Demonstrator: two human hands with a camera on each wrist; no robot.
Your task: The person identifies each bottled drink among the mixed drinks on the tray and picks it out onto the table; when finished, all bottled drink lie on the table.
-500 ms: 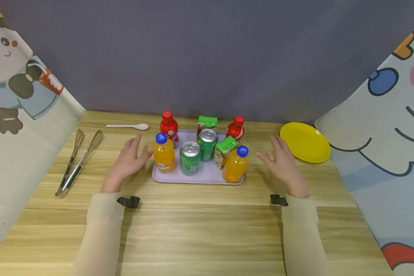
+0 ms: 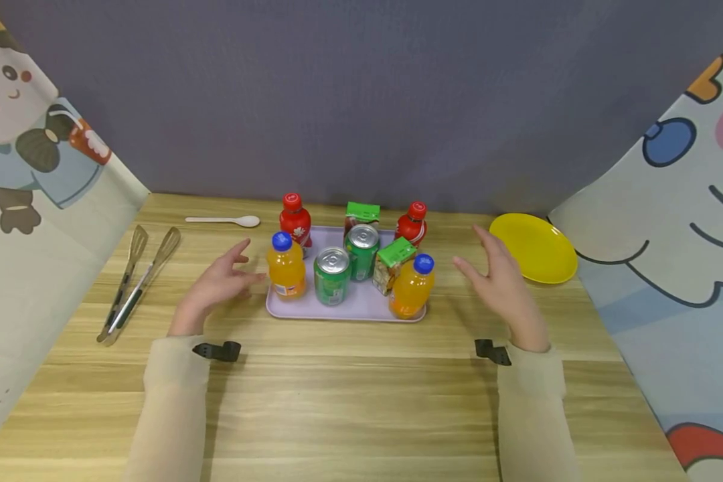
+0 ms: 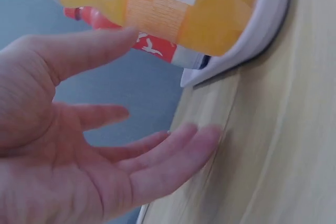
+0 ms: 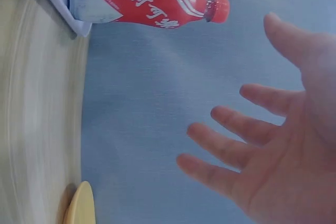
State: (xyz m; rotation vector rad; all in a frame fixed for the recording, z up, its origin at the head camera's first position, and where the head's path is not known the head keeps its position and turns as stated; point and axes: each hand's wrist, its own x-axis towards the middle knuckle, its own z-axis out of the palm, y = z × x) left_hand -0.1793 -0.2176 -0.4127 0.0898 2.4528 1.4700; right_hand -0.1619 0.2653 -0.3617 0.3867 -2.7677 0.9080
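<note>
A pale purple tray (image 2: 361, 310) holds several drinks at the middle of the table. On its left stand an orange juice bottle (image 2: 287, 271) with a blue cap and a red bottle (image 2: 294, 219). Two green cans (image 2: 331, 280) stand in the middle, near two green-topped drink cartons (image 2: 362, 213). To the right are a second orange juice bottle (image 2: 412, 291) and a second red bottle (image 4: 152, 1). My left hand (image 2: 217, 284) is spread beside the left juice bottle, holding nothing. Beyond the tray's right end, my right hand (image 2: 503, 284) hovers with fingers extended, also holding nothing.
A yellow plate (image 2: 533, 248) lies at the back right, close behind my right hand. At the left are a whisk-like pair of metal tongs (image 2: 138, 288) and a white spoon (image 2: 223, 220). A grey partition (image 2: 361, 100) stands behind the table.
My left hand has shifted slightly left and turned a little. The right hand has drawn slightly to the right, away from the tray. The tray and drinks stay where they were.
</note>
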